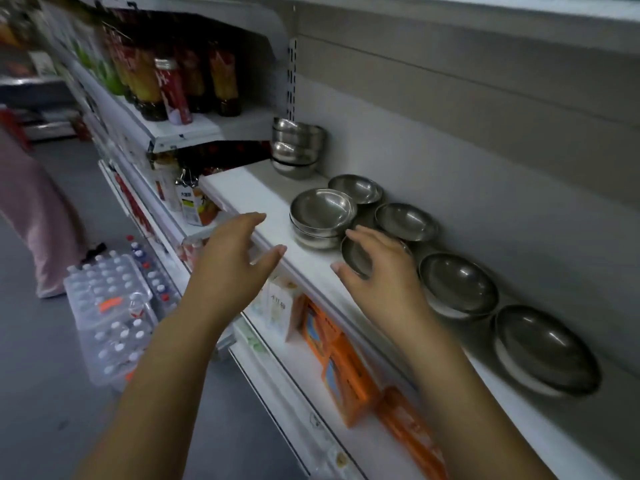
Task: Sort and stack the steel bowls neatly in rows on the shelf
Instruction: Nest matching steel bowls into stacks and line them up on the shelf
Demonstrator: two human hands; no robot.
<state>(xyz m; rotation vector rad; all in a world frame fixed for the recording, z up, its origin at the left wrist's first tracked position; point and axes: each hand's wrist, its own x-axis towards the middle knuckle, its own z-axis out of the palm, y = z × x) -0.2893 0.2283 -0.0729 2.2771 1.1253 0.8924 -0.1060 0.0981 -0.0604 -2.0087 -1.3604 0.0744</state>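
Your left hand (pixel 235 258) hovered wide open and empty at the shelf (pixel 242 188) edge, beside the stack (pixel 322 216). Your right hand (pixel 384 275), fingers loosely spread and holding nothing, hung over a bowl (pixel 355 258) just beside that stack. A careless grab there could likely have nudged the stack toward the edge.

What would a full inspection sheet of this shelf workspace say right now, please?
Surface: white shelf against a pale back panel.
Job's things: tall stack of bowls at the back left; short stack nearer the front; single bowls run rightward to the far-right bowl.
Clutter: nothing seen on this shelf.
Hands: left hand open over the front edge, holding nothing; right hand open, fingers spread above a front bowl; contact unclear.
Cables: nothing seen.
Surroundings: bottles on the upper-left shelf; orange boxes on the shelf below; water-bottle packs on the floor.
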